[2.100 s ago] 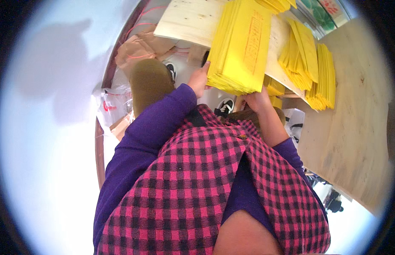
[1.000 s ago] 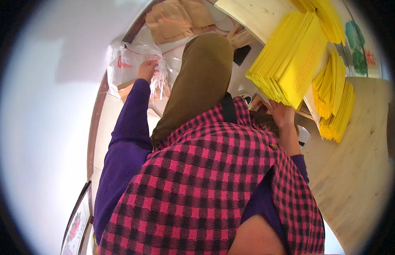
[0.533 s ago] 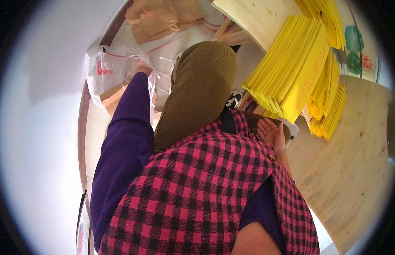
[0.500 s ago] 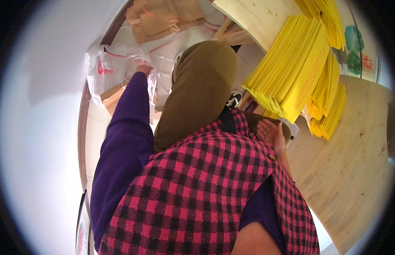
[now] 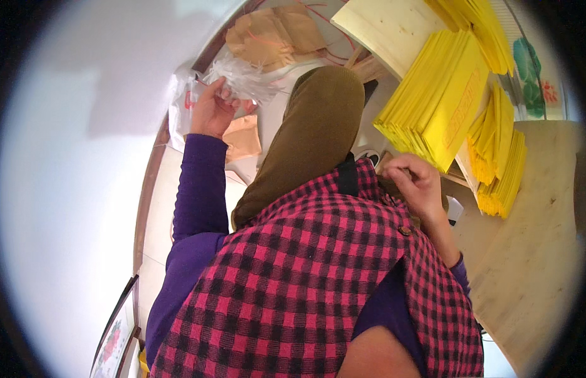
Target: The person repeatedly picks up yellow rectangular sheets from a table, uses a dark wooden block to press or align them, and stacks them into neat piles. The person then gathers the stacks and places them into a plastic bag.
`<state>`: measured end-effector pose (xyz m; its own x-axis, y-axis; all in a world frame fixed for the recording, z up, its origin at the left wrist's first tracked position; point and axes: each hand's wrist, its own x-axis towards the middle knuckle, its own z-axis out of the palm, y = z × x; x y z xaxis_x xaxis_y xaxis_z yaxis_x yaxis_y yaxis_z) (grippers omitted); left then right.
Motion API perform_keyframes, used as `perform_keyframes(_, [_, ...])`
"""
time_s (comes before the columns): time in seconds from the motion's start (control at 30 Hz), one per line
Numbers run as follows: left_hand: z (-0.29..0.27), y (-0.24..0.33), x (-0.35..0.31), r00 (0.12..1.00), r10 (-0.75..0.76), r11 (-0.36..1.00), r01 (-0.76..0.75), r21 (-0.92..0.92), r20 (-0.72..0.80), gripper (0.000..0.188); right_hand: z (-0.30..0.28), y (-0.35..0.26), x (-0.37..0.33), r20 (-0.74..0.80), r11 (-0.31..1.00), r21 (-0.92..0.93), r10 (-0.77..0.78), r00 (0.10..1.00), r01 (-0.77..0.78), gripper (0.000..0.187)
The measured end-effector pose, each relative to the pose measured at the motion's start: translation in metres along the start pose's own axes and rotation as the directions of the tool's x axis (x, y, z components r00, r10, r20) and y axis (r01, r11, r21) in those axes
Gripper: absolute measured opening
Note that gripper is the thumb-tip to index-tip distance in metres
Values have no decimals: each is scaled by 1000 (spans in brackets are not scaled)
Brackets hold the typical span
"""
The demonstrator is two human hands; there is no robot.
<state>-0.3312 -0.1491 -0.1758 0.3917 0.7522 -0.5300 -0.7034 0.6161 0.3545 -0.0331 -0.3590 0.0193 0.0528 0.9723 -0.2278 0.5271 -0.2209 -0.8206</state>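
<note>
My left hand (image 5: 215,110) is raised at the upper left, closed round a bundle of thin white strips (image 5: 242,77) that fan out above its fingers. Behind that wrist hangs a white plastic bag (image 5: 179,120) with red print. Next to the hand is a brown paper piece (image 5: 243,137). My right hand (image 5: 417,183) is at my lap on the right, its fingers curled in; whether anything is in them is hidden. Just beyond it stands a thick stack of folded yellow paper (image 5: 431,94) with red print.
More yellow bundles (image 5: 504,170) lie at the right by a wooden board (image 5: 526,252). Another pale wooden surface (image 5: 387,31) is at the top. Crumpled brown paper (image 5: 277,38) lies at the far left, beyond my bent knee (image 5: 312,132). A white wall (image 5: 72,189) bounds the left side.
My left hand has come up out of the plastic bag, now with the white strips in it. My right hand has turned over and curled its fingers, which were spread before.
</note>
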Motion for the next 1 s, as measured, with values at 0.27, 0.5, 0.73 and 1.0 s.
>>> perform_keyframes(0.27, [81,11,-95,983,78,994,-65,-86,167,5,52,-53,70,23,894,-101,-436,900,436,11])
perform_keyframes(0.5, [113,1,-139,978,32,997,-19,-68,204,13,83,-61,86,25,886,-153,-439,898,438,13])
perform_keyframes(0.73, [119,-8,-147,944,20,1000,-17,-13,330,9,83,-57,75,-59,908,34,-416,908,418,10])
perform_keyframes(1.0, [120,-13,-150,923,-19,999,34,-31,384,11,81,-50,63,-38,902,170,-397,917,398,13])
